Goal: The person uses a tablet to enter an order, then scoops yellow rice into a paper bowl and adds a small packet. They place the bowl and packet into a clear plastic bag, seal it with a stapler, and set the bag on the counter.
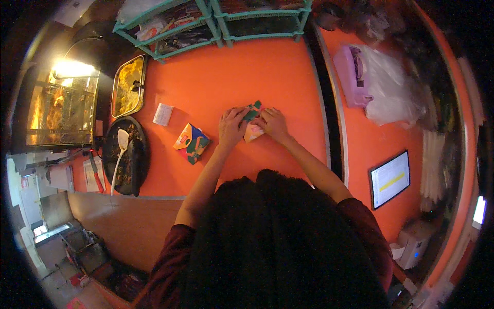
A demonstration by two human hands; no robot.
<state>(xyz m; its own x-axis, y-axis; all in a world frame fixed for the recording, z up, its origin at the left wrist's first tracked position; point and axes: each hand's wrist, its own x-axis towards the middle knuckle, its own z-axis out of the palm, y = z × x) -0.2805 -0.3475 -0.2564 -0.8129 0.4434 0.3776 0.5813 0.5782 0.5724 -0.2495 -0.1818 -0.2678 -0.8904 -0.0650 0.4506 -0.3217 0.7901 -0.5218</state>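
Observation:
Both hands are at a small printed carton [252, 131], coloured green, pink and cream, over the orange counter [231, 73]. My left hand [232, 125] has its fingers on the green part at the carton's left. From the right, my right hand [274, 123] grips the carton's other side, its fingertips curled in near the top flaps. The fingers cover much of the carton. Left of my hands lies a second printed carton [192, 143], closed, in orange, blue and green. Beyond it is a white slip of paper [163, 114] bearing writing.
At left stand a black round tray [143, 166] with a white spatula [122, 141], a metal tray of yellow food [129, 87] and a lit glass display case [61, 110]. Green racks [227, 40] border the far side. A tablet [390, 179] and plastic bags [389, 85] lie right.

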